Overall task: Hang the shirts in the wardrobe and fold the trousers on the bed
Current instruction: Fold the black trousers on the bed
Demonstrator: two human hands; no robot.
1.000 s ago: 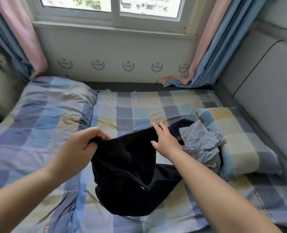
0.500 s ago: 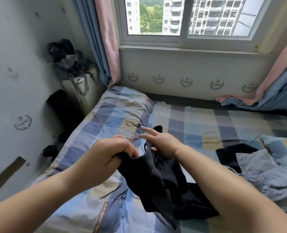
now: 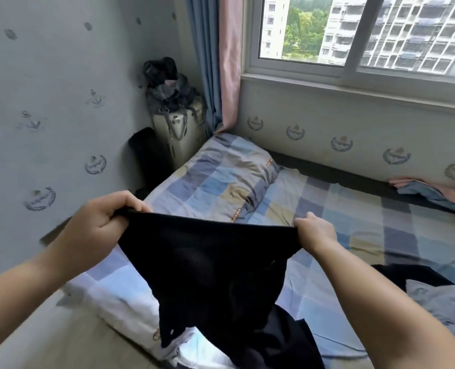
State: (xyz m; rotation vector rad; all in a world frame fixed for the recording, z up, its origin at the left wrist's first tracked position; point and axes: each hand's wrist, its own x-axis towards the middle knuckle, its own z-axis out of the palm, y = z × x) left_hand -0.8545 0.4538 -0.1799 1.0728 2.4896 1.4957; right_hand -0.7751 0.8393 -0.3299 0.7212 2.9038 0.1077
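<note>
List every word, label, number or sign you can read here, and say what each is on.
Nothing reads clearly.
Small tag on the folded quilt, near its edge: lettering too blurred to read.
Second strip on the quilt's edge: also too blurred.
Crests on the wall: emblems only, no legible words.

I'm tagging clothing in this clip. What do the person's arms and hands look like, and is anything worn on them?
Both forearms are bare as far as the frame shows: no sleeves, watch, bracelet or gloves. No rings show on the left hand or right hand. Nails aren't visible.
</note>
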